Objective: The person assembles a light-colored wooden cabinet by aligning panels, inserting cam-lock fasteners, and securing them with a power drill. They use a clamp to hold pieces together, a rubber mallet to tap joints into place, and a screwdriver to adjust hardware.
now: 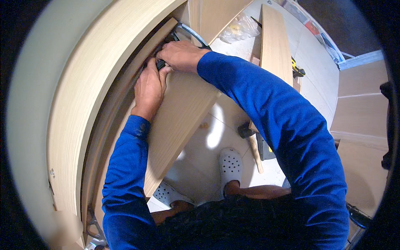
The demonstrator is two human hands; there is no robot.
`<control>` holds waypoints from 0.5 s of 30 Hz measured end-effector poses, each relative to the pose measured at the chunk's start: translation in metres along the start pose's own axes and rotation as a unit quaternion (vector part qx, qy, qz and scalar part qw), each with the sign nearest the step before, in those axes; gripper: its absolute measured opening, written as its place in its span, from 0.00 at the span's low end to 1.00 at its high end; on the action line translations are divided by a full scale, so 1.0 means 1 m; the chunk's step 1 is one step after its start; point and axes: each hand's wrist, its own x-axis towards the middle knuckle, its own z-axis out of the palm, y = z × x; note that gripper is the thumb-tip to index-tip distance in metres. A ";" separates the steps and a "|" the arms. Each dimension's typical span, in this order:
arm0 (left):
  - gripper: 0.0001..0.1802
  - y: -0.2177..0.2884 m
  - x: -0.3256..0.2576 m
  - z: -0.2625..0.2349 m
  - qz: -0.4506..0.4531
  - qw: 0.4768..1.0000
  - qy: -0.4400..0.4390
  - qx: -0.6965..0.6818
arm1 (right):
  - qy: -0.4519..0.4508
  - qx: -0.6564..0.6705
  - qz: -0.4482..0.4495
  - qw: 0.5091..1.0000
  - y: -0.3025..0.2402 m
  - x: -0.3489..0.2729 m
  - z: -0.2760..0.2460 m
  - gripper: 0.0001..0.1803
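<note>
My left hand (149, 89) and my right hand (181, 54) meet at the far end of a light wood board (183, 108). Between their fingers shows a small black ribbed piece (160, 63), partly hidden. The left fingers are closed around its near side. My right fingers curl over its far side; what they grip is mostly hidden. Beside the board runs a long brown rail (125, 81) in a dark gap, along a curved-looking pale wood panel (75, 104). A grey-blue curved frame (192, 33) sticks out behind my right hand.
A hammer with a wooden handle (256, 154) stands head up by a plank (275, 41). Beyond that plank lies a yellow and black tool (296, 68). A clear plastic bag (241, 28) rests on the pale floor. My feet wear white clogs (231, 166). Wood panels (362, 104) stand at right.
</note>
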 end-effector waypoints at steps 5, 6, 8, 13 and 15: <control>0.18 0.000 -0.002 -0.005 0.008 0.998 -0.046 0.050 | -0.073 -0.017 0.052 0.996 0.000 -0.001 -0.004 0.15; 0.17 0.000 0.000 -0.005 -0.015 0.996 -0.073 0.055 | -0.046 -0.020 0.055 0.997 0.000 -0.004 -0.005 0.15; 0.17 -0.002 0.003 -0.005 -0.005 0.999 -0.045 -0.015 | -0.004 -0.038 0.068 0.997 0.001 -0.011 -0.012 0.17; 0.13 -0.006 0.002 0.009 0.055 0.997 -0.029 -0.042 | 0.050 -0.087 0.078 0.992 -0.001 -0.040 -0.043 0.16; 0.11 -0.007 0.004 0.020 0.122 0.991 0.028 -0.046 | 0.075 -0.070 0.042 0.994 -0.002 -0.048 -0.055 0.18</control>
